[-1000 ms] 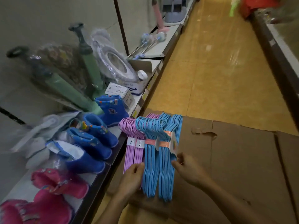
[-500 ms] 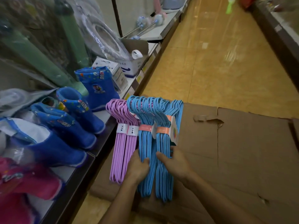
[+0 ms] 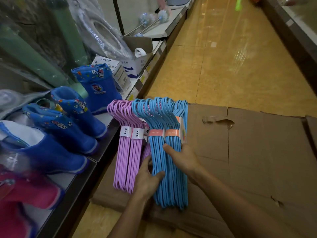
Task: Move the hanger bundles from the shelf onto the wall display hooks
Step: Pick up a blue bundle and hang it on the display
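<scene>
Hanger bundles held over the cardboard.
My left hand (image 3: 147,179) and right hand (image 3: 181,158) both grip the blue hanger bundles (image 3: 169,152); purple hanger bundles (image 3: 127,152) alongside.

Two bare forearms enter from the near edge, each ending in a bare hand: the left hand (image 3: 147,179) on the left, the right hand (image 3: 181,157) on the right. No sleeve, glove, watch, ring or bracelet shows on either arm within the view. Fingernails appear short and unpainted where the fingertips are visible.
</scene>
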`<state>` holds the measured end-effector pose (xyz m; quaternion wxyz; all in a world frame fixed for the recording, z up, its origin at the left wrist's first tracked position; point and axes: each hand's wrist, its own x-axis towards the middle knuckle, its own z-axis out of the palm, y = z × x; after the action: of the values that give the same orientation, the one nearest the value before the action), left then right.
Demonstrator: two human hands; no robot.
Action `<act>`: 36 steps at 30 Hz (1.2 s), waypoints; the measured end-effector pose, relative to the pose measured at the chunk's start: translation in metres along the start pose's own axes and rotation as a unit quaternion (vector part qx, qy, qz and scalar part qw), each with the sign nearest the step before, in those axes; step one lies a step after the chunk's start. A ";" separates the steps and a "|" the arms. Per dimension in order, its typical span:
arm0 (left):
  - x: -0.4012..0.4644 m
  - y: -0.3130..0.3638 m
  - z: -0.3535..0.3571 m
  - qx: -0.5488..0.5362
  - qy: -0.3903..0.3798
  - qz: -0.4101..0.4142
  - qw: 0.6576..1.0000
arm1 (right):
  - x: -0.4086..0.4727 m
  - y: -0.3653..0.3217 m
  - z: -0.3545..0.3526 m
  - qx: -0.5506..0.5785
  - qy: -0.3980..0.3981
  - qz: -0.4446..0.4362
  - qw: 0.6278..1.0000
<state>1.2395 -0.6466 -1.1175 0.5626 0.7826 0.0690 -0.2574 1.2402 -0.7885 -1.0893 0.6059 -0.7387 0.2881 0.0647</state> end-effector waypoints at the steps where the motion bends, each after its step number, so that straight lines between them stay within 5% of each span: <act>1: -0.001 0.000 0.002 -0.007 0.001 0.003 1.000 | -0.001 0.000 0.000 0.001 0.005 -0.001 1.000; 9: -0.011 -0.003 0.031 -0.004 -0.020 0.027 0.999 | -0.004 0.001 -0.002 -0.068 0.097 0.043 0.992; 20: -0.029 0.008 0.078 -0.137 -0.073 -0.026 0.987 | 0.013 0.016 -0.014 -0.222 0.220 0.069 0.947; 29: -0.027 0.006 0.100 -0.298 -0.096 -0.095 0.945 | 0.020 0.027 -0.006 -0.314 0.271 0.079 0.906; 33: -0.029 0.005 0.087 -0.093 -0.126 0.016 0.987 | 0.022 0.029 -0.007 -0.324 0.281 0.064 0.901; 36: -0.018 -0.008 0.077 0.050 -0.151 0.082 0.984 | 0.021 0.030 -0.016 -0.299 0.280 0.050 0.911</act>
<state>1.1963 -0.7111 -1.1335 0.5455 0.7650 -0.0940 -0.3291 1.2389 -0.8134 -1.1205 0.2475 -0.8578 0.4494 -0.0319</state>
